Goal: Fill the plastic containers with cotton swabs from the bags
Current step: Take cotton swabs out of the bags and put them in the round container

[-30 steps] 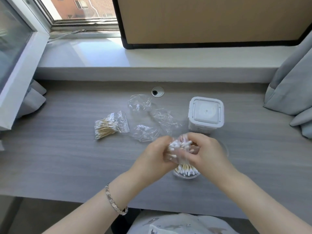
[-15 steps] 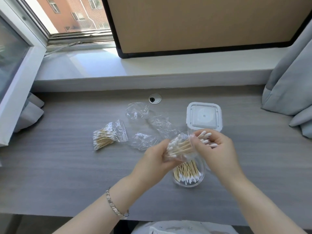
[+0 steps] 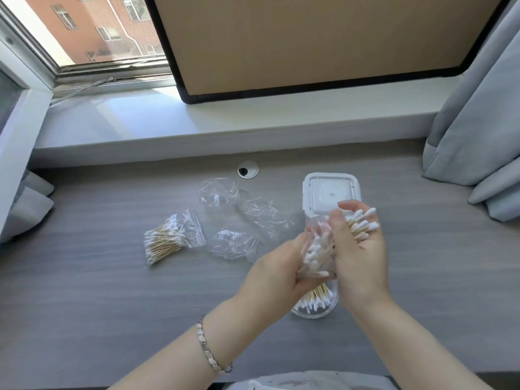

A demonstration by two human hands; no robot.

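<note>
Centrally, cotton swabs: a bundle of wooden-stemmed swabs lies in the right hand, white tips fanning out past the fingers toward the far right.
Right hand: closed around that bundle, held above the near container.
Held bag: a clear plastic bag with more white-tipped swabs inside, just left of the bundle; motion blur softens its outline, so whether bag and bundle are apart is hard to tell.
Left hand: gripping the held bag from the near-left side; a metal bracelet circles the wrist.
Open container: a clear plastic tub directly under the hands, on the near side, partly filled with swabs.
Lidded container: white-lidded, standing just beyond the hands on the far side.
Full bag: an unopened-looking bag of swabs lying well to the left.
Empty bags: three crumpled clear bags scattered between the full bag and the containers.
Desk: grey wood-grain surface carrying everything, with a round cable grommet at its far edge.
Backdrop: a white windowsill beyond the desk and a grey curtain at the right.
</note>
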